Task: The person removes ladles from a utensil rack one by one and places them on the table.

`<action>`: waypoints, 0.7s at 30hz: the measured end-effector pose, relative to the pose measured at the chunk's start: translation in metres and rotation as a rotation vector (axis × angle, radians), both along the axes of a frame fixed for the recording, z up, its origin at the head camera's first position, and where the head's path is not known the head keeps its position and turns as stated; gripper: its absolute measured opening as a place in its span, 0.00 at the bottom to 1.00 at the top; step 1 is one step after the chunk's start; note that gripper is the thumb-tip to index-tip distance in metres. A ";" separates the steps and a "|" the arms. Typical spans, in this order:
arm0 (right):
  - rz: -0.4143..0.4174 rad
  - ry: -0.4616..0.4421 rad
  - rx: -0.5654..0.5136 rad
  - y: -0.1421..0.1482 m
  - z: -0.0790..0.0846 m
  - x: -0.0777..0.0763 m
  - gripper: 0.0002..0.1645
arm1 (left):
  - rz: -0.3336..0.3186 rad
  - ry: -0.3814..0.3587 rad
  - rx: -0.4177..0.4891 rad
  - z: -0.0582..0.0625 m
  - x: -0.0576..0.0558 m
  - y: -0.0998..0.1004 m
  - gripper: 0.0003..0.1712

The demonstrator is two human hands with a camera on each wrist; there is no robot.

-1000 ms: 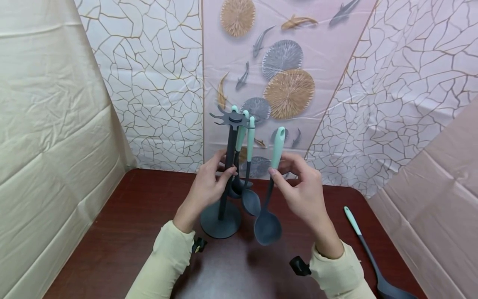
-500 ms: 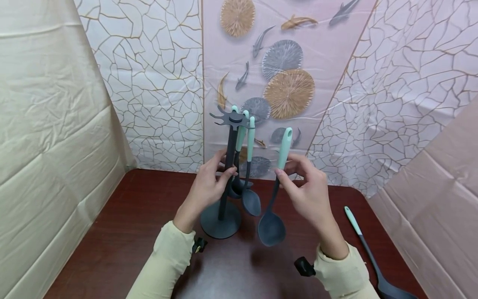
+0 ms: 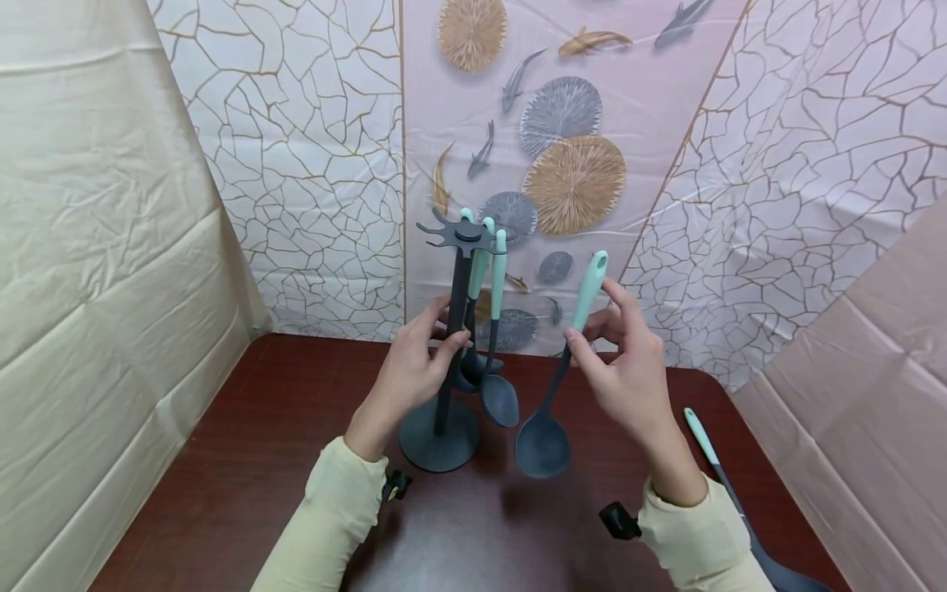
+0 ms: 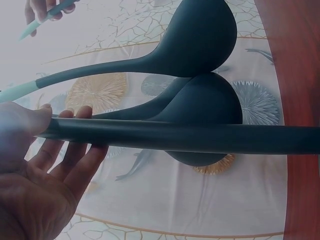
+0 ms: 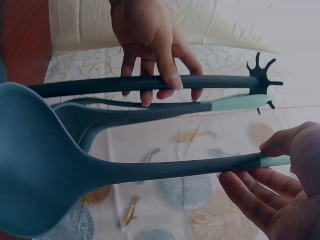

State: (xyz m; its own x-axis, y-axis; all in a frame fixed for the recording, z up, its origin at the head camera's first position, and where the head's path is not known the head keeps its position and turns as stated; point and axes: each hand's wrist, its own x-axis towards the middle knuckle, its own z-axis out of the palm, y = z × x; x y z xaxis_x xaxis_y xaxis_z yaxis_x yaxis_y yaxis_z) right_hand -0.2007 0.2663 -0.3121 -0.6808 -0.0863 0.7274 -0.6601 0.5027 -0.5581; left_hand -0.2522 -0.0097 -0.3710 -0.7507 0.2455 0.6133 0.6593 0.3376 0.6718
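My left hand (image 3: 410,362) grips the dark pole of a utensil stand (image 3: 459,288), thumb in front and fingers behind. The stand is upright, with a round base (image 3: 436,448) and a hooked top (image 3: 468,234). On its right side hang three mint-handled utensils, among them a smaller ladle (image 3: 501,401); their lower parts overlap. My right hand (image 3: 632,374) pinches a large ladle (image 3: 543,444) where its mint handle meets the dark shaft. This ladle hangs tilted, bowl down, above the table and apart from the stand. The right wrist view shows its wide bowl (image 5: 35,160) close up.
A mint-handled utensil (image 3: 699,434) lies on the dark red table (image 3: 237,460) at the right, its far end partly behind my right sleeve and cut by the frame. Patterned cloth (image 3: 325,164) hangs behind the table, with plain cloth (image 3: 118,288) along the left side.
My right hand has moved to the right with the large ladle, widening the gap from the stand, and the ladle leans more. My left hand stays on the pole.
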 end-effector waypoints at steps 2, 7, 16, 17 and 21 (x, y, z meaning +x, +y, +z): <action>-0.017 -0.002 0.004 0.000 0.002 0.001 0.45 | 0.000 0.002 0.000 0.000 0.000 0.000 0.28; -0.041 -0.002 -0.014 -0.005 0.015 0.011 0.41 | -0.001 0.018 0.008 0.000 0.000 0.000 0.29; -0.057 -0.011 0.011 0.004 0.009 0.006 0.40 | 0.015 0.018 0.005 -0.002 -0.001 0.002 0.29; -0.060 -0.011 0.018 0.005 0.009 0.006 0.39 | 0.014 0.016 0.005 -0.002 -0.001 0.002 0.29; -0.066 -0.036 0.028 0.013 0.004 0.000 0.36 | 0.015 0.025 0.009 -0.002 0.000 0.002 0.29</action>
State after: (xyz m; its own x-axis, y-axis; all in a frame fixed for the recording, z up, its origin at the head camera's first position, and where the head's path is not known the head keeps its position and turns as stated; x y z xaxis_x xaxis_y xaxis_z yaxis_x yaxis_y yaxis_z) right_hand -0.2004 0.2796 -0.3081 -0.7110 -0.0599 0.7006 -0.6049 0.5601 -0.5660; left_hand -0.2527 -0.0081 -0.3735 -0.7384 0.2289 0.6343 0.6711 0.3417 0.6579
